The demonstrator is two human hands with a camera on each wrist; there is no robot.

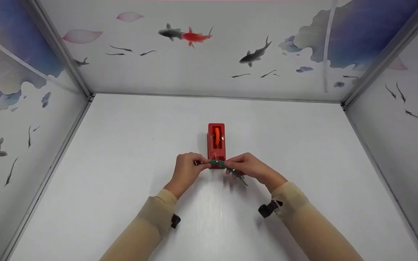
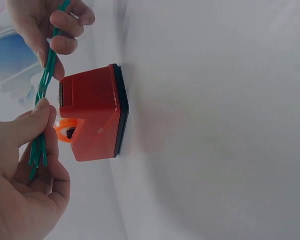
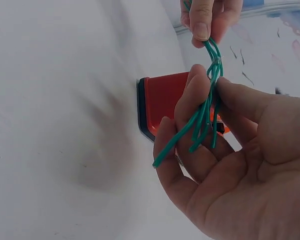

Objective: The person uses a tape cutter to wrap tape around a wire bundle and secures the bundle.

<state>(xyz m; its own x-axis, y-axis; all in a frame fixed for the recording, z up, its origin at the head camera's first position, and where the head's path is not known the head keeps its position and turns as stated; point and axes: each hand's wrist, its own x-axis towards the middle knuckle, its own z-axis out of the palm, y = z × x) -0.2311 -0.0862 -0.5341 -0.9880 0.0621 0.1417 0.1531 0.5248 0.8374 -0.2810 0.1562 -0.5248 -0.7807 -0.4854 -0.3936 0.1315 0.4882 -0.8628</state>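
A bundle of thin green wires stretches between both hands. My left hand pinches one end between thumb and forefinger; several cut ends stick out below that thumb in the left wrist view. Toward the other end, my right hand pinches the strands, and their loose ends fan out over its fingers in the right wrist view. Just behind the wires stands a red tape dispenser with an orange tape roll and a dark base. The bundle overlaps the dispenser's near end in the head view.
The white tabletop is bounded by a back panel and side panels printed with fish and petals. Metal strips run along the panel edges. Dark wrist cameras sit on both sleeves.
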